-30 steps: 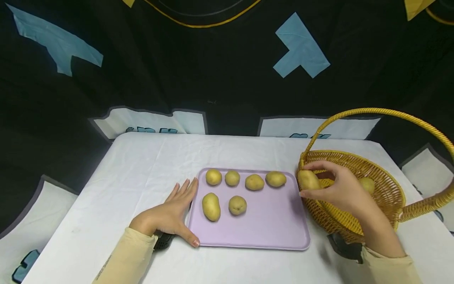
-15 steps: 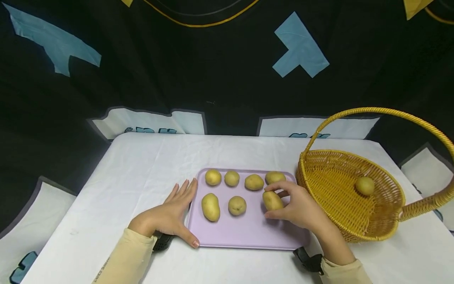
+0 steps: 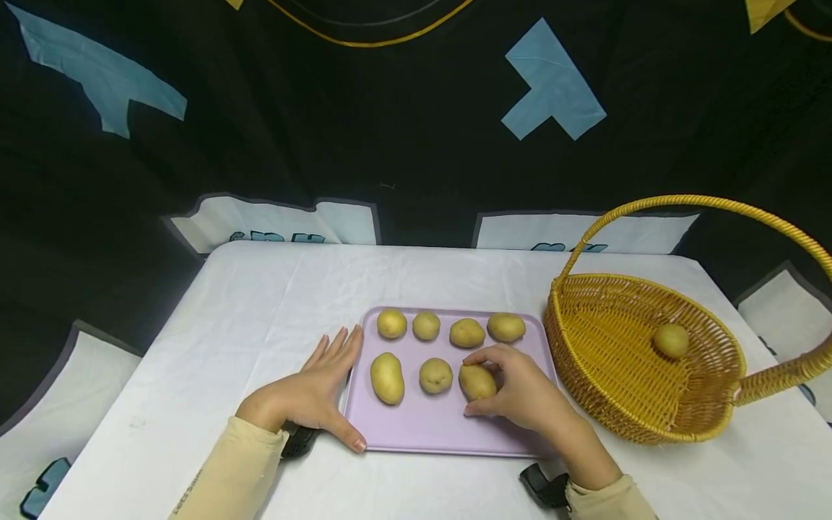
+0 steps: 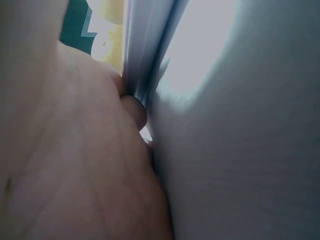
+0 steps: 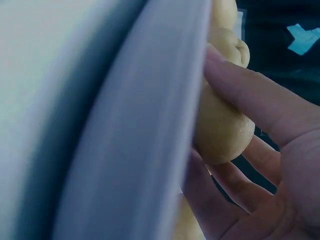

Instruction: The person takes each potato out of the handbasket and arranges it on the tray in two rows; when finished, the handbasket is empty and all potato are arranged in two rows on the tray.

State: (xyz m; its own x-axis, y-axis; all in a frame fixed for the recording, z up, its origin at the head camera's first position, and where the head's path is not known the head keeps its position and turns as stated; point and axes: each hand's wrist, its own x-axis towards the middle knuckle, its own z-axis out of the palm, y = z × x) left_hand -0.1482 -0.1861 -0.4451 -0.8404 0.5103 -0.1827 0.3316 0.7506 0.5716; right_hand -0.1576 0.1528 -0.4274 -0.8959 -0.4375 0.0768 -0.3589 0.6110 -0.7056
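Observation:
A lilac tray (image 3: pixel 448 430) lies on the table and bears several potatoes. My right hand (image 3: pixel 520 386) holds one potato (image 3: pixel 477 382) between thumb and fingers, at the right end of the front row. In the right wrist view, the thumb and fingers lie around that potato (image 5: pixel 222 130), beside the tray's edge (image 5: pixel 145 110). Just left of it sits a round potato (image 3: pixel 435 376), then a longer potato (image 3: pixel 387 378). My left hand (image 3: pixel 312 393) is spread flat at the tray's left edge, fingers straight, thumb by the front corner. The left wrist view shows its palm (image 4: pixel 85 150) close against the tray's side.
A yellow wicker basket (image 3: pixel 585 390) with a tall arched handle stands right of the tray, with one potato (image 3: pixel 671 341) inside. Along the tray's back edge runs a row of several potatoes, including one at its right end (image 3: pixel 506 328). A white cloth (image 3: pixel 260 289) covers the table.
My right hand has carried the potato leftward from over the basket's near rim to the tray's front row, beside the round potato. My left hand has stayed in place.

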